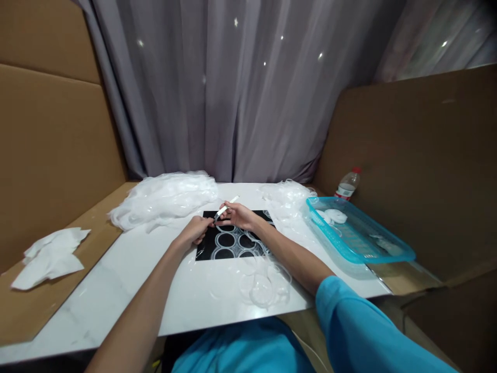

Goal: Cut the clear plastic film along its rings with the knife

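My right hand (pixel 237 215) holds a slim white pen-like tool (pixel 228 206), tilted over the upper part of a black sheet (pixel 205 247). Rows of clear rings (pixel 225 240) lie on that sheet. My left hand (pixel 196 229) is closed at the sheet's left edge, its fingertips pinching something small close to the tool's lower end; what it is cannot be made out. Loose clear rings (pixel 262 290) are on the white table in front of the sheet, beneath my right forearm.
A large pile of clear pieces (pixel 166 197) is at the back left, a smaller pile (pixel 289 199) at the back right. White tissues (pixel 52 257) lie far left. On the right are a blue tray (pixel 330 233) and a bottle (pixel 348 185). Cardboard walls (pixel 411 155) flank the table (pixel 104 290).
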{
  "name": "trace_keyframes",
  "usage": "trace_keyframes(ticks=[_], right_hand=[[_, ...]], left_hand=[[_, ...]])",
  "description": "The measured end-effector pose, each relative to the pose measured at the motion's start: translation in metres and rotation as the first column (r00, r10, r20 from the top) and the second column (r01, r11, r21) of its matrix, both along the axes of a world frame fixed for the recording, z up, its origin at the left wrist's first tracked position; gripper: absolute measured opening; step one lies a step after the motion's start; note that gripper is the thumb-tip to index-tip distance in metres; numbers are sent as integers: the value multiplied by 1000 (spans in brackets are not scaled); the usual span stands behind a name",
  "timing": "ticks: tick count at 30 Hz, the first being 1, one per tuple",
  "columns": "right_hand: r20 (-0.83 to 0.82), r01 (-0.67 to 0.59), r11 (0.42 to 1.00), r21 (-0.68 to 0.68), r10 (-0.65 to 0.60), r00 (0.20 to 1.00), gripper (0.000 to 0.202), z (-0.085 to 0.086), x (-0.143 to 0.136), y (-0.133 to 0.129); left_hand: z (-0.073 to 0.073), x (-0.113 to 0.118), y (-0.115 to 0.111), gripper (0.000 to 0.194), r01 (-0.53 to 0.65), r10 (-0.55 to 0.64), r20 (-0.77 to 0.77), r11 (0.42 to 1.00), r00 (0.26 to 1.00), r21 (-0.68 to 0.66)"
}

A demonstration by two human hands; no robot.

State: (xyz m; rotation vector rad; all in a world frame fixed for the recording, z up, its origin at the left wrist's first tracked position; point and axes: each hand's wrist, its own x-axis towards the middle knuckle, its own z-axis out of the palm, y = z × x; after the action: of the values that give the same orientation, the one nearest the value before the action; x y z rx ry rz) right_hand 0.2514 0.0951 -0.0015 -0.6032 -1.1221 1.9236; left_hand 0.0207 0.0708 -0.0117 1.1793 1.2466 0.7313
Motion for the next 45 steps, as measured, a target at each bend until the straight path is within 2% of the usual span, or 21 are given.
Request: trace_keyframes(ticks=[5,9,13,16,18,21,25,28,31,37,40,42,45], right_hand=[[54,169,983,77,-174,983,24,15,8,8],[91,334,929,157,-351,932,28,28,21,5],[105,430,869,244,-465,879,36,25,24,-19],[78,504,812,295,-546,834,37,18,21,-40],[34,506,815,284,-536,844,38,14,18,-50],[4,429,869,246,-443,896,41,9,17,-56],[26,414,893,173,-425,905,50,0,18,-55],[-4,445,885,136,-448,894,54,-3,22,-49],[4,484,871,82,-486,874,56,1,29,-43],[-19,583,804,116,-585,811,57,7,45,-41],[-25,644,753,135,-647,762,55,6,49,-42],[-29,682,719,135,-685,728,53,8,48,-43],[-78,656,734,177,-654,753,47,13,40,-50]], left_hand=[[1,9,-5,34,85,-85,-3,996,996,5],[3,22,-7,35,95,-100,105,994,989,52],[9,28,-6,35,45,-74,238,991,968,124],[14,29,-7,33,51,-92,277,987,957,153],[14,31,-8,32,81,-118,259,985,959,150],[12,36,-10,31,105,-129,186,986,974,131],[10,34,-8,23,3,-22,98,982,995,188],[11,25,-5,18,-69,56,63,968,996,243],[13,22,-4,18,-53,50,20,972,999,231],[21,50,-2,32,51,-48,-24,985,999,167],[27,61,-5,40,9,-10,6,971,1000,240],[30,60,-9,42,-19,10,32,955,999,295],[32,47,-17,39,-39,19,57,928,998,371]])
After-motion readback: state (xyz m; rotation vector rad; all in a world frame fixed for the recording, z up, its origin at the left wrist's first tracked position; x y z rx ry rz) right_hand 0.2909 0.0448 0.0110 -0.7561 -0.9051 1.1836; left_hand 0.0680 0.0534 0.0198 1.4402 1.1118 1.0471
